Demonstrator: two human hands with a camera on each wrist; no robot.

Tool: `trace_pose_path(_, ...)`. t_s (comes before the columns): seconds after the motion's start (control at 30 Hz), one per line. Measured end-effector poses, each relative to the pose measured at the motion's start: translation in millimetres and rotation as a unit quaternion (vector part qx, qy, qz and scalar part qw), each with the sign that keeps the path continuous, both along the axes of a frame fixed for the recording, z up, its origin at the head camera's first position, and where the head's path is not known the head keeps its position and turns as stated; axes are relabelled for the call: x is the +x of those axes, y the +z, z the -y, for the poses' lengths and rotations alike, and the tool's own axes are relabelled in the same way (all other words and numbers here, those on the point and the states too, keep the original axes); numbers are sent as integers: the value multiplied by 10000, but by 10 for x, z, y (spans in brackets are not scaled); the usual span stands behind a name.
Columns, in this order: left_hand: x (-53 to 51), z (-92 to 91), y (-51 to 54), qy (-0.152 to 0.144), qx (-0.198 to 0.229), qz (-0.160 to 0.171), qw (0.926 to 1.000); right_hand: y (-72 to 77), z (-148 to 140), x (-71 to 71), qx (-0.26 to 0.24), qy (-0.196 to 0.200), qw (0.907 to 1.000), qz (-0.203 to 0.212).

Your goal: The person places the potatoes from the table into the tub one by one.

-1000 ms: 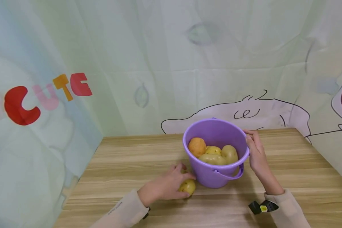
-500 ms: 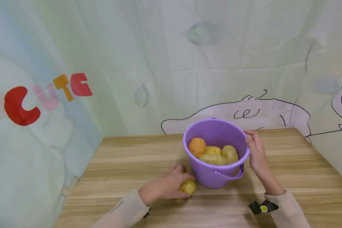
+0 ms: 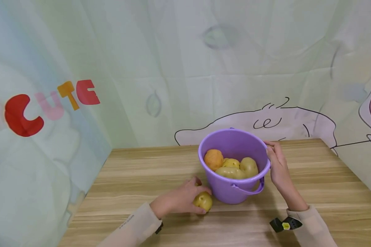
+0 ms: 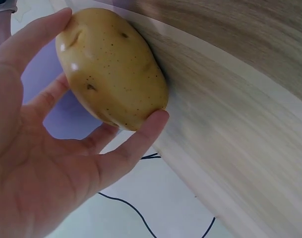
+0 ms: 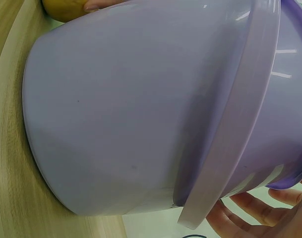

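My left hand [image 3: 185,197] grips a smooth yellow potato [image 3: 203,201] beside the near-left foot of a purple bucket [image 3: 225,190]. In the left wrist view the thumb and fingertips hold the ends of the speckled potato [image 4: 113,69]. With my right hand [image 3: 279,168] I hold the bucket's right rim. The right wrist view has those fingers [image 5: 255,208] just under the rim, partly cut off by the frame. Inside the bucket lie an orange round fruit [image 3: 214,159], a long potato [image 3: 230,172], another potato [image 3: 249,167] and a yellow one [image 3: 232,163] partly hidden behind them.
The bucket's handle [image 3: 248,191] hangs down at its front right. Everything stands on a wood-grain table [image 3: 142,171], and a printed curtain [image 3: 160,68] rises right behind its far edge. Dark straps with small devices [image 3: 285,224] sit at the wrists.
The potato has turned slightly within my left hand's fingers, at the same spot on the table. The bucket and my right hand have not moved.
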State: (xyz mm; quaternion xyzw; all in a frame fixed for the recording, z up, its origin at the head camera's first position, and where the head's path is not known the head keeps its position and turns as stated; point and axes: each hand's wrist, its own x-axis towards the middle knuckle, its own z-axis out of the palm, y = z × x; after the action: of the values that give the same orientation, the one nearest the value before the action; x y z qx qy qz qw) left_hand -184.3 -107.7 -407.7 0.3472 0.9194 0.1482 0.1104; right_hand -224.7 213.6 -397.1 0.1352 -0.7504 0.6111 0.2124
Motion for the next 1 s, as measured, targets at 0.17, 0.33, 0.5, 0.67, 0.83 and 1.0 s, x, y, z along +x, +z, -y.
trace_pose_path(0.17,-31,5,-25,-40,23,-13,10000,7,4,9,-5,35,10000,12)
trace_pose_path(0.33,-52,8,-50,-68,28,-46,10000,6,4,11,24,54,10000,27)
trace_pose_path(0.5,-51,12,-67,-110,64,-82,9999,-2,1,5,36,31,10000,35)
trace_pose_path(0.67,-49,14,-72,-188,29,-224,9996,11,3,12,-3,19,10000,51)
trace_pose_path(0.83,-38,22,-64,-201,46,-268,9994,18,9,13,-42,11,10000,40)
trace_pose_path(1.0,-6,33,-26,-151,112,-221,9996,15,11,7,-67,0,10000,28)
